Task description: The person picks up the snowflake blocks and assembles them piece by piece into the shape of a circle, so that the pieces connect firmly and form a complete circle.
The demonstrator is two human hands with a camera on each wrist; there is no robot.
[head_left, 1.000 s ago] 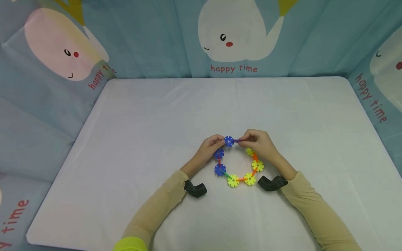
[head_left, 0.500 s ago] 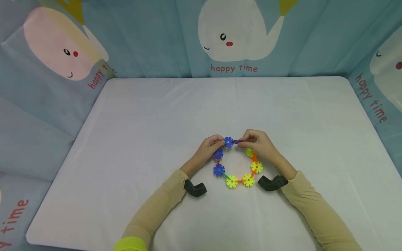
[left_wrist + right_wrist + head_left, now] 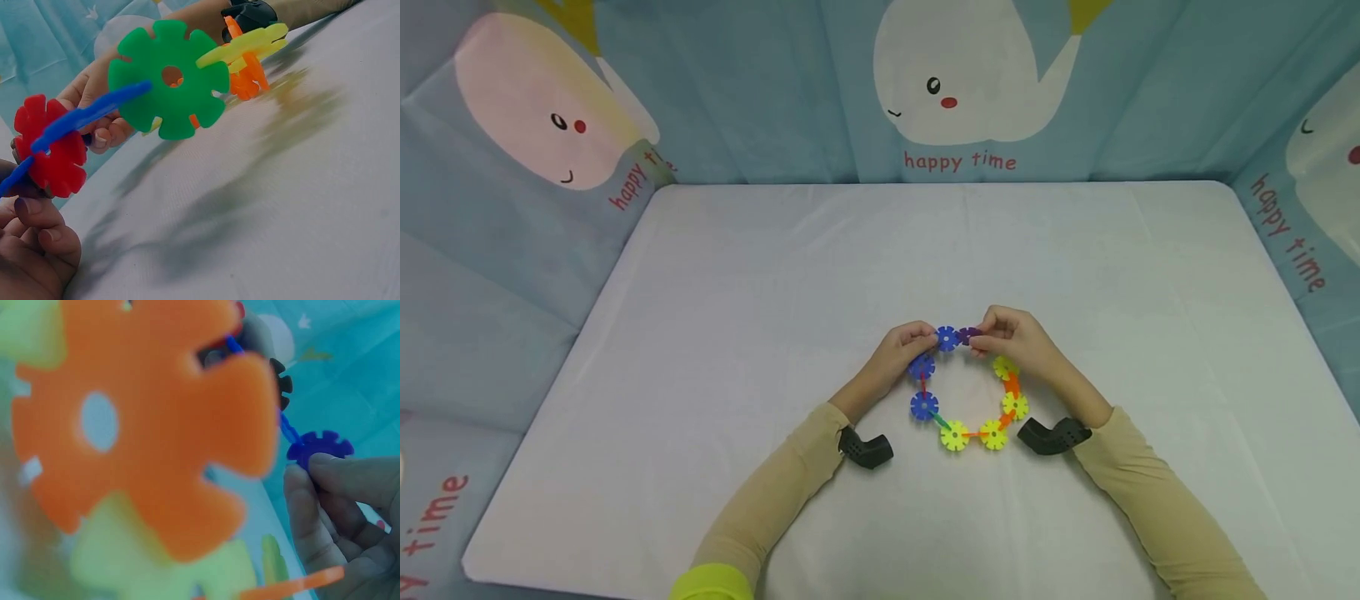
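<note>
Several notched plastic snowflake discs are slotted together into a curved chain. My left hand (image 3: pixel 904 357) grips its upper left part, beside a blue disc (image 3: pixel 947 338). Thumb and fingers of my right hand (image 3: pixel 1018 337) pinch a purple disc (image 3: pixel 322 447), whose edge meets that blue disc. Below the left hand the chain runs through blue, red (image 3: pixel 55 147) and green (image 3: pixel 181 100) discs. It curves on through yellow discs (image 3: pixel 954 436) joined by orange ones (image 3: pixel 150 425), ending at a yellow disc (image 3: pixel 1004 367) under the right hand. A dark disc (image 3: pixel 285 384) shows between the hands.
White cloth covers the table (image 3: pixel 775 275). A blue curtain (image 3: pixel 760 92) with printed whales hangs round its back and sides. Black curved wrist mounts (image 3: pixel 867 449) stick out at both cuffs, the right one close to the chain's yellow discs. A lime-green band (image 3: pixel 711 582) circles the left sleeve.
The purple disc has turned from nearly edge-on to more face-on in my right fingers. That hand has risen slightly, and the chain's yellow end has shifted a little right. My left hand keeps its place.
</note>
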